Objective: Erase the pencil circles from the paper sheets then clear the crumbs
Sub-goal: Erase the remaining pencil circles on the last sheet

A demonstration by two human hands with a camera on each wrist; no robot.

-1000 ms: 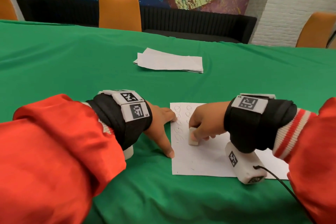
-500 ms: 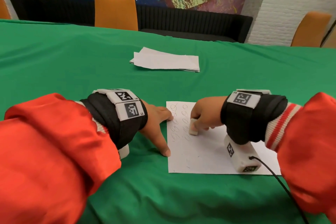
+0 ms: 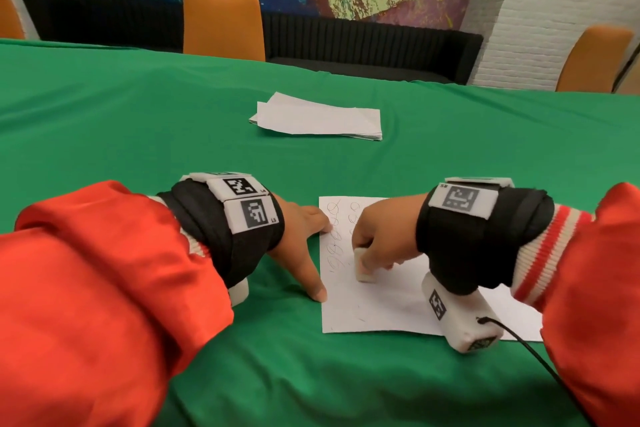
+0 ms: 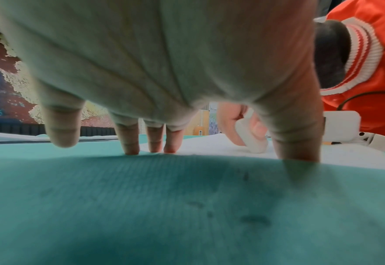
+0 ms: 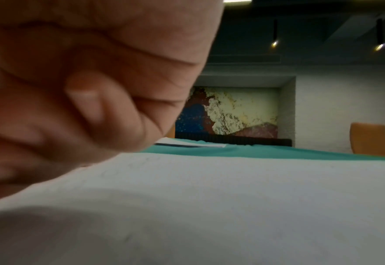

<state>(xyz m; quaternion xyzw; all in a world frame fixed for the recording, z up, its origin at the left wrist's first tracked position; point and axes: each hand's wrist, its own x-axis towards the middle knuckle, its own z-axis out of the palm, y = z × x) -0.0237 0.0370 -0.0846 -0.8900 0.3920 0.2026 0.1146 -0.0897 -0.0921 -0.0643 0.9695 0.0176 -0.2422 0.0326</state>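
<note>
Green tablecloth (image 3: pixel 138 121), sheet (image 3: pixel 398 305) at 6 o'clock. Left hand (image 3: pixel 301 239) fingers spread, pinning its 9 o'clock edge. Right hand (image 3: pixel 381 236) pinches eraser (image 3: pixel 363 265) mid-sheet. Circles (image 3: pixel 337 236) remain at 10–12; the rest looks mostly erased. Stack (image 3: pixel 318 118) at 12 untouched, crumbs uncleared.

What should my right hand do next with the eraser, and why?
Probably slide the eraser left onto the pencil circles. The right hand holds it down on the paper sheet just beside that unerased column, while the left hand pins the sheet's left edge.
</note>
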